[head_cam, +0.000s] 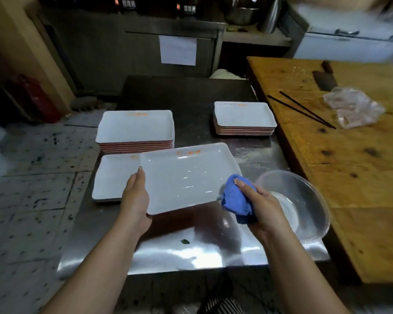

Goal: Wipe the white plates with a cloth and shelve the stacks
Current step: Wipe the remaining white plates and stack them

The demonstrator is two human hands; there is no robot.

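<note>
1. Your left hand (135, 196) grips the white plate (186, 177) by its near-left edge, above the steel desk (191, 252); only the thumb shows, the fingers are hidden beneath.
2. Your right hand (262, 203) clenches the blue cloth (235, 199) against the plate's right rim.
3. The clear bowl (304, 200) is partly hidden by that hand.
4. The low stack (111, 177) is partly covered; its count is unreadable.
5. Farther: the left stack (135, 130) and the right stack (244, 117).

Cleaver (324, 79), chopsticks (301, 109) on wooden table (361, 177)
</note>
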